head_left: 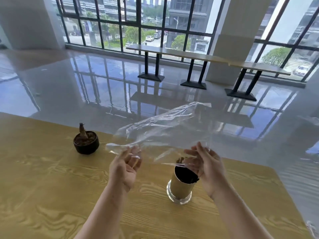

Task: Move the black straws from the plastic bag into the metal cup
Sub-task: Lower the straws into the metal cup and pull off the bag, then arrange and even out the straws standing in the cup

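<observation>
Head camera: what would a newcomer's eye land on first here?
First the clear plastic bag, held up between both hands over the wooden table. Below the right hand stands the metal cup with black straws in it. To the left sits a small potted plant.

The table [51,195] is yellow-tan with a swirling, pale wood-grain pattern running across it. At about five o'clock from the table's middle, the metal cup [180,187] shows a dull gold wall, a silvery base ring and a dark inside, with black straws [181,160] poking out at its twelve o'clock. The plastic bag [164,131] is clear, with whitish creases and glare. Toward ten o'clock sits a black pot [86,145] of brown soil with a brownish stump. The floor [86,87] beyond is glossy grey, striped with blue window reflections.
</observation>
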Demonstrator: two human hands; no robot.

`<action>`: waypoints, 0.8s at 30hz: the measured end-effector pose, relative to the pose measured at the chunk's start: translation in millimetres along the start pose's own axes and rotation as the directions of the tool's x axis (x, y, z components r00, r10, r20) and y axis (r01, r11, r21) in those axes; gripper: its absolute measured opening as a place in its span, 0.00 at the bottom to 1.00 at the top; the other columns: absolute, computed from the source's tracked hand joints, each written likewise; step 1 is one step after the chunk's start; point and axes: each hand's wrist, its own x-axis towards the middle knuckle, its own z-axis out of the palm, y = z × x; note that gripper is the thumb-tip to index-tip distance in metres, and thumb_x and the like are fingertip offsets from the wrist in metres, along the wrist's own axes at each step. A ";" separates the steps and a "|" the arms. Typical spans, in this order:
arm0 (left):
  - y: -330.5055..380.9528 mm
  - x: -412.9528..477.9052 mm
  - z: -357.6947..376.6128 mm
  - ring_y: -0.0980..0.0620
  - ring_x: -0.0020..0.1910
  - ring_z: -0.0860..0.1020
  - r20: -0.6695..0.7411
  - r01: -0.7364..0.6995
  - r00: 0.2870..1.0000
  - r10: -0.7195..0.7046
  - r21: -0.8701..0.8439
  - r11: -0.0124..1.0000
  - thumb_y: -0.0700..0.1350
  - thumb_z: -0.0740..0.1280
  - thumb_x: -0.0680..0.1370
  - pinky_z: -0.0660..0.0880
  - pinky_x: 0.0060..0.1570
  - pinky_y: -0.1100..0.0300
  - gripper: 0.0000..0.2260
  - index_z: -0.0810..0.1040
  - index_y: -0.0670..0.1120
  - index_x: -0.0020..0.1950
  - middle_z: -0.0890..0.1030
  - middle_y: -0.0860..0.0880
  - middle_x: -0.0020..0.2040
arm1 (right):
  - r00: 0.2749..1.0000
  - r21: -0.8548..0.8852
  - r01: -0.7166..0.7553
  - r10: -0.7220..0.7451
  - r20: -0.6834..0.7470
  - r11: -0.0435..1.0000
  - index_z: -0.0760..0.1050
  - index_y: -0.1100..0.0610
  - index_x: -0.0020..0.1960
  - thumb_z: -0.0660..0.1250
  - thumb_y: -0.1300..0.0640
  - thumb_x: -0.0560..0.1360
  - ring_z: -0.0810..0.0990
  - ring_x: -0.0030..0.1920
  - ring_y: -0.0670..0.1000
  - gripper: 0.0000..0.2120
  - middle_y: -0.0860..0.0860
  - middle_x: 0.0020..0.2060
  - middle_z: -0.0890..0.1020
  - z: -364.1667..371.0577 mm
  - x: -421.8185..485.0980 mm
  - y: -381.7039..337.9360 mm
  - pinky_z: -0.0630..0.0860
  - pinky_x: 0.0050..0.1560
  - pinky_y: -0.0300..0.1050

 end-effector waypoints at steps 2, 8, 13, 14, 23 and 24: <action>16.9 4.4 -22.6 0.52 0.38 0.86 -0.088 -0.037 0.996 0.034 -0.035 0.999 0.37 0.66 0.80 0.78 0.46 0.53 0.14 0.75 0.44 0.65 0.87 0.47 0.45 | 0.998 -0.059 -0.061 0.062 0.017 0.996 0.83 0.61 0.47 0.72 0.54 0.76 0.85 0.34 0.55 0.09 0.63 0.45 0.86 8.0 -2.6 23.0 0.83 0.34 0.49; 59.5 -1.8 -95.1 0.55 0.34 0.86 -0.237 -0.167 0.959 0.154 -0.039 0.985 0.34 0.67 0.79 0.77 0.47 0.56 0.10 0.79 0.49 0.54 0.87 0.50 0.36 | 0.978 -0.331 -0.160 0.195 0.075 0.930 0.78 0.64 0.54 0.71 0.63 0.78 0.86 0.43 0.62 0.07 0.62 0.43 0.87 36.5 -4.8 84.0 0.85 0.47 0.59; 78.9 1.6 -144.9 0.54 0.29 0.84 -0.429 -0.252 0.864 0.264 0.086 0.964 0.33 0.71 0.75 0.82 0.33 0.60 0.12 0.77 0.49 0.48 0.85 0.48 0.33 | 0.941 -0.503 -0.235 0.324 0.095 0.832 0.81 0.61 0.49 0.72 0.61 0.77 0.84 0.37 0.50 0.03 0.58 0.40 0.88 69.6 -4.0 130.9 0.79 0.35 0.41; 81.5 4.0 -154.1 0.53 0.28 0.83 -0.466 -0.252 0.842 0.274 0.111 0.961 0.32 0.72 0.75 0.81 0.31 0.61 0.12 0.77 0.49 0.49 0.85 0.46 0.35 | 0.930 -0.524 -0.258 0.355 0.092 0.812 0.81 0.61 0.49 0.72 0.62 0.77 0.83 0.35 0.49 0.03 0.60 0.40 0.87 74.8 -4.5 141.0 0.78 0.33 0.41; 80.5 40.7 -244.3 0.53 0.20 0.77 -0.694 -0.020 0.691 0.202 0.261 0.965 0.39 0.78 0.71 0.75 0.26 0.61 0.14 0.76 0.47 0.49 0.82 0.45 0.33 | 0.829 -0.622 -0.461 0.558 -0.046 0.634 0.80 0.60 0.51 0.74 0.57 0.75 0.82 0.31 0.52 0.08 0.57 0.38 0.88 96.7 -4.5 233.6 0.79 0.36 0.46; 80.5 45.1 -250.9 0.51 0.24 0.78 -0.699 0.006 0.690 0.190 0.268 0.963 0.42 0.78 0.72 0.76 0.31 0.58 0.14 0.76 0.46 0.50 0.82 0.44 0.35 | 0.832 -0.634 -0.460 0.551 -0.064 0.622 0.80 0.60 0.51 0.74 0.57 0.75 0.82 0.31 0.52 0.08 0.55 0.36 0.88 98.9 -2.7 241.4 0.79 0.36 0.47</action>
